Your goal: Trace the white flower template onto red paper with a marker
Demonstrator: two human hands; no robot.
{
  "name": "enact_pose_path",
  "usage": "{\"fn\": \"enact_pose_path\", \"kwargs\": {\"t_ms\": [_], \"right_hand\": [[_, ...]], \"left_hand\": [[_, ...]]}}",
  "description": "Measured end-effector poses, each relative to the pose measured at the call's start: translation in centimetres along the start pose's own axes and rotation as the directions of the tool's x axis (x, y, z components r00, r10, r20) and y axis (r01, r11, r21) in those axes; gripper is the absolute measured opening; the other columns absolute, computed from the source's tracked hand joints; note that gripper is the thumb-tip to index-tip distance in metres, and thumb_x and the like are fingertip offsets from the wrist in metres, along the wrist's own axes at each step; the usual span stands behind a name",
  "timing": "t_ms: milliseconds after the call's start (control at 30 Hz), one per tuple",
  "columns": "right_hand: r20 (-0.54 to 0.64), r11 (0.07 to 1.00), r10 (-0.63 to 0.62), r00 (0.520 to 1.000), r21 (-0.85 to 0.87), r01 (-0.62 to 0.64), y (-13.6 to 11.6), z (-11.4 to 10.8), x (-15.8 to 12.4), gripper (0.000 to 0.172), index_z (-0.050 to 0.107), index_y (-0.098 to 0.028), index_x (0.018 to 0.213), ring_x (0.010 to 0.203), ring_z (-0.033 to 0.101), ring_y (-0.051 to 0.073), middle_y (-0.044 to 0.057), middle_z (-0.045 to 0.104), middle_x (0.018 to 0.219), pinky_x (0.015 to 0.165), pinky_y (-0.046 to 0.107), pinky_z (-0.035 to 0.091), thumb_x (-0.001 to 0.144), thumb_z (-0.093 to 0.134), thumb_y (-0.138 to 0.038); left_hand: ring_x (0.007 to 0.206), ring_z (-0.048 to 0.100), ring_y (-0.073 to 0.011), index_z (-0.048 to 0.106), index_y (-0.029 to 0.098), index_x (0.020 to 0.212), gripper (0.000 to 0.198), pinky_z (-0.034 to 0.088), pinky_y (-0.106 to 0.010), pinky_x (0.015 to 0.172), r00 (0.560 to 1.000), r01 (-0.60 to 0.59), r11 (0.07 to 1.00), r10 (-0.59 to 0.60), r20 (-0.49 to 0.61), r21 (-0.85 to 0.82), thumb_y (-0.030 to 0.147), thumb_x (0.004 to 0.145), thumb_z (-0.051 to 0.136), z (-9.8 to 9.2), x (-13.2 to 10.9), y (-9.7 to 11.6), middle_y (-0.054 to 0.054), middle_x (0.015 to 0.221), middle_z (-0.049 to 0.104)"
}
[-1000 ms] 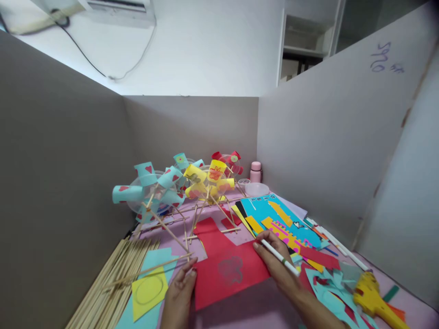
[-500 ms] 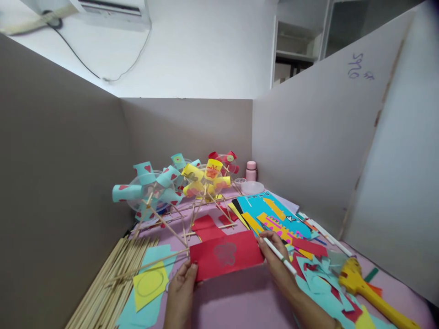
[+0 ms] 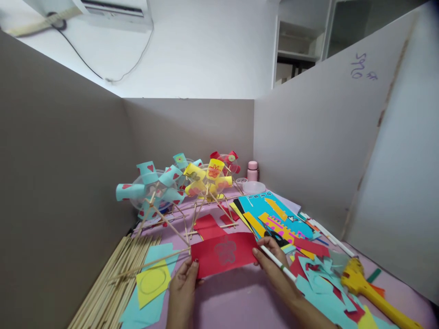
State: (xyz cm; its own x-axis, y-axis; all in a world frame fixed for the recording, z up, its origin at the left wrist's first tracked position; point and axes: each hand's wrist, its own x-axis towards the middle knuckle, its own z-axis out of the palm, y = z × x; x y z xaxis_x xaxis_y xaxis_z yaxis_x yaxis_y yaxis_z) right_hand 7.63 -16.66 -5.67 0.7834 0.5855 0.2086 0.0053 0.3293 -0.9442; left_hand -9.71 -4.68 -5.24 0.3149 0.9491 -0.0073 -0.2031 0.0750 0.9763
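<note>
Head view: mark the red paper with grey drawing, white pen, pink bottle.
Red paper with grey drawing (image 3: 224,254): head view, on the drawing, mid-sheet.
White pen (image 3: 274,259): head view, on the barrel.
Pink bottle (image 3: 252,175): head view, on the body, below the cap.

- Red paper (image 3: 210,264), grey flower-like drawing (image 3: 225,252)
- White pen (image 3: 276,261), green band
- Light-blue pinwheel (image 3: 149,178), red hearts
- Yellow square (image 3: 153,284), dark drawn circle
- Yellow glue gun (image 3: 355,278)
- Pink bottle (image 3: 252,173)
- Pinkish-purple counter (image 3: 233,304)

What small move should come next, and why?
Probably lay the red paper flat on the pink table: the left hand and right hand hold it up by its sides, and the right also grips a white pen.
</note>
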Motion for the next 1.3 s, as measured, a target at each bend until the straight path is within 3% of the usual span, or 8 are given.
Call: {"fn": "enact_pose_path", "kwargs": {"t_ms": [500,1300], "right_hand": [[-0.012,0.999,0.031,0.999,-0.041,-0.032,0.05,-0.45,0.15,0.027,0.052,-0.021,0.078,0.05,0.048,0.012,-0.007,0.049,0.057,0.048,0.022,0.041,0.069,0.069,-0.04],[-0.01,0.999,0.007,1.0,-0.038,-0.008,0.0,-0.59,-0.03,0.027,0.054,-0.022,0.082,0.052,0.051,0.013,-0.006,0.052,0.062,0.05,0.022,0.042,0.072,0.069,-0.042]], "left_hand": [[0.075,0.063,-0.0214,0.062,0.017,0.096,0.053,0.047,-0.025,0.054,0.997,-0.004,0.998,-0.002,0.08,0.068,0.053,0.059,0.073,-0.15,0.23,-0.68,-0.003,0.085,0.069],[0.076,0.064,-0.0222,0.061,0.018,0.098,0.053,0.046,-0.025,0.054,0.996,-0.004,0.997,-0.003,0.091,0.076,0.054,0.061,0.072,-0.11,0.06,-0.73,-0.004,0.087,0.07]]}}
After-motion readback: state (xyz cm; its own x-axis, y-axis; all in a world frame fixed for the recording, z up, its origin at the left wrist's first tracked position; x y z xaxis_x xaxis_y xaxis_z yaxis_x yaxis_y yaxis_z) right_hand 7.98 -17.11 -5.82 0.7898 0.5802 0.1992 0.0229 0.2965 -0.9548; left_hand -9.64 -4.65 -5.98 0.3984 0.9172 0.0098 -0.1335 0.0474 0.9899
